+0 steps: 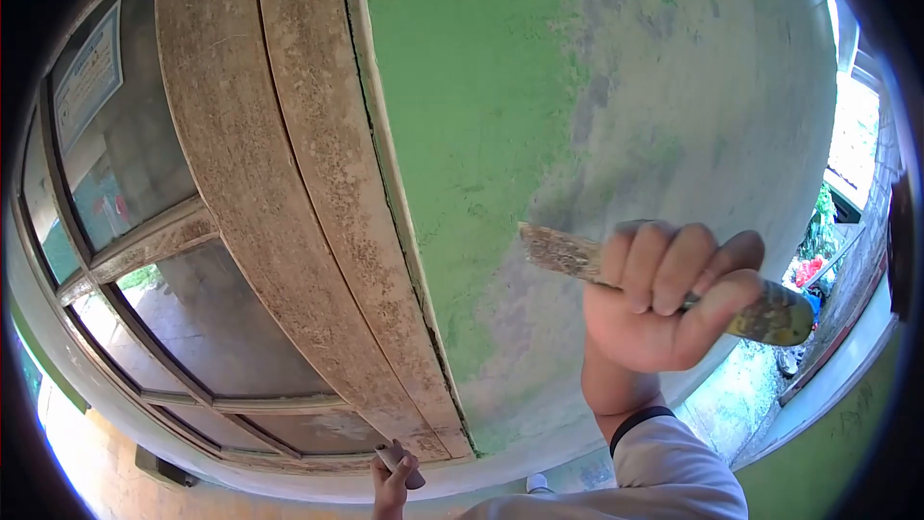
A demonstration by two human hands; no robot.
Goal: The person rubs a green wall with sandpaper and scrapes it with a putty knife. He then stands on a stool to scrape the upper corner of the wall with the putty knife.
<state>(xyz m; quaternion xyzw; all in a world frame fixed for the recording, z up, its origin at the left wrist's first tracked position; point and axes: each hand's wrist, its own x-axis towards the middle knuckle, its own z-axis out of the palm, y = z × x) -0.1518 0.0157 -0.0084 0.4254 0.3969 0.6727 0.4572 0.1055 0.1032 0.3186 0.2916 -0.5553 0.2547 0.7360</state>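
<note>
My right hand [664, 299] is closed in a fist around a scraper [558, 250]. Its worn, stained blade points left towards the wall, and the rounded yellow-and-dark handle end [782, 316] sticks out beyond my thumb. In this view the blade tip overlaps the green wall [472, 87], beside a patch of bare greyish plaster [693, 125]. Low in the picture, my left hand [390, 489] grips a short grey-brown tube-like piece [402, 467], near the foot of the wooden frame; I cannot tell what it is.
A weathered brown wooden frame [298, 164] runs beside the wall, with glass panes [231, 318] to its left. A paper notice [89, 77] hangs behind the glass. Right of the wall's curved edge are red flowers [808, 272] and a bright walkway [736, 400].
</note>
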